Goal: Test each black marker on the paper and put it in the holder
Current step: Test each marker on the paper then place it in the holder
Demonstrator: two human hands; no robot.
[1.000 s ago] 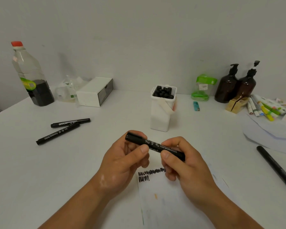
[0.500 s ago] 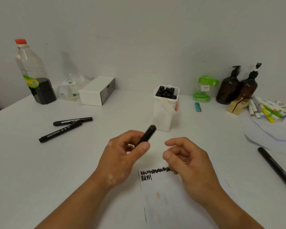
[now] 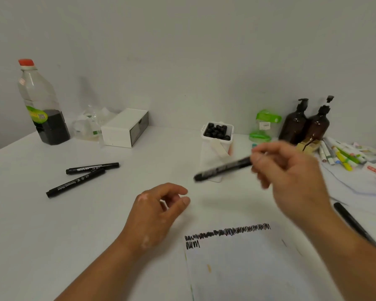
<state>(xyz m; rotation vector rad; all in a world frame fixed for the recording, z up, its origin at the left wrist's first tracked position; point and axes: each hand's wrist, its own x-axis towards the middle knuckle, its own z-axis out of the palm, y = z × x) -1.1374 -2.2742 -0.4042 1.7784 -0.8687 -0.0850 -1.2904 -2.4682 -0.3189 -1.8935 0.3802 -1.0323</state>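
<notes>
My right hand (image 3: 291,179) pinches a black marker (image 3: 223,169) by one end, lifted and blurred, in front of the white holder (image 3: 213,157), which has several black markers standing in it. My left hand (image 3: 156,211) rests on the table with fingers loosely curled, holding nothing. The paper (image 3: 243,263) lies at the near edge with black scribble lines across its top. Two more black markers (image 3: 92,167) (image 3: 75,185) lie on the table to the left. Another black marker (image 3: 356,227) lies at the right, partly behind my right forearm.
A bottle with dark liquid (image 3: 41,105) and a white box (image 3: 125,128) stand at the back left. Two brown pump bottles (image 3: 306,122), a green container (image 3: 264,127) and coloured pens (image 3: 341,157) crowd the back right.
The marker has passed from my left hand to my right hand, which has lifted it up and to the right toward the holder. My left hand has let go and lowered.
</notes>
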